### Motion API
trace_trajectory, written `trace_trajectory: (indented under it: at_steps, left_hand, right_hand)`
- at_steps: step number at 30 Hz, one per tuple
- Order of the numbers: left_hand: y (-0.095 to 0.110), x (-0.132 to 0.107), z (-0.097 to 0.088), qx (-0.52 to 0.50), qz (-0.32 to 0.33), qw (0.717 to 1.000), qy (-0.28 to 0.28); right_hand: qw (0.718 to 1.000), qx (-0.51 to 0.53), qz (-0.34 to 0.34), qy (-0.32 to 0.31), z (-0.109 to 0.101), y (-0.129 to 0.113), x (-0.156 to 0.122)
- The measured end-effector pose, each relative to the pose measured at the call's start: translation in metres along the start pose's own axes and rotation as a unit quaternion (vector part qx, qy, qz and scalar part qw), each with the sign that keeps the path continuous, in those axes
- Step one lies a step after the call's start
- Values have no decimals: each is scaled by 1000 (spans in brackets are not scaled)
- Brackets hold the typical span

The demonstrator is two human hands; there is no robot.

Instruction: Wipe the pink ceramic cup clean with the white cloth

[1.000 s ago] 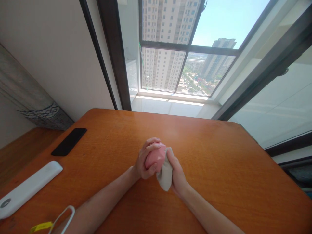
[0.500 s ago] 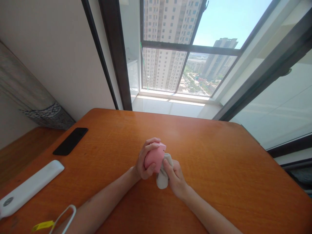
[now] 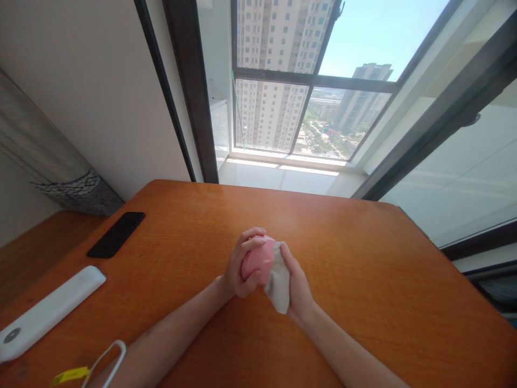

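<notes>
Above the middle of the brown wooden table [image 3: 343, 253], my left hand [image 3: 238, 269] is wrapped round a rounded pink object [image 3: 258, 261]. Its exact kind does not show; fingers cover its top and left side. My right hand [image 3: 298, 285] grips a light grey cloth [image 3: 278, 285] and presses it against the right side of the pink object. The cloth hangs down below the fingers, and its upper edge lies between the fingertips and the pink surface.
A black phone [image 3: 116, 234] lies at the table's left edge. Nearer to me are a long white device [image 3: 52, 312] and a white cord [image 3: 115, 355] with a yellow tag [image 3: 70, 375]. Beyond the far edge stands a window [image 3: 278, 113].
My right hand has moved slightly up and turned, and the cloth has spread flatter along the pink object's right side. My left hand stays almost where it was.
</notes>
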State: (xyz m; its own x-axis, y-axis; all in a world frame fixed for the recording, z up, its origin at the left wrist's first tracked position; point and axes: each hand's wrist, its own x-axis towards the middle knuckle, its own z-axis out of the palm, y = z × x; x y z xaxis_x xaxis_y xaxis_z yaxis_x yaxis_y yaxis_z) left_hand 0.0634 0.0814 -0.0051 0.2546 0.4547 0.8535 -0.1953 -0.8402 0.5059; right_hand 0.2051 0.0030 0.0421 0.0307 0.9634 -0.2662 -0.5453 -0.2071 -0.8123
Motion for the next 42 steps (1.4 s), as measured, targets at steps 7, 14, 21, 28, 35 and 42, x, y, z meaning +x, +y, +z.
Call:
trace_trajectory:
  at_steps: [7,14,21,28,35,42]
  left_hand:
    - [1,0,-1,-25,0,1000,13]
    - [0,-1,-1,-10,16,1000,-4]
    - [2,0,-1,-15,2,1000,4]
    - [4,0,-1,-26,9,1000,-3]
    - [3,-1,-2,-10,2,1000,-14]
    - [2,-1,0,-23,1,1000,4]
  right_hand:
    - [985,-133,-100,-39,-10,5,-3]
    - [999,26,40,-21,-3,2,1]
    - [996,-63,-54,-27,-8,4,0]
    - [994,-76,-65,-44,-5,3,-4]
    - [994,86,61,-24,0,2,-2]
    - [993,-89,-75,-11,-9,8,-4]
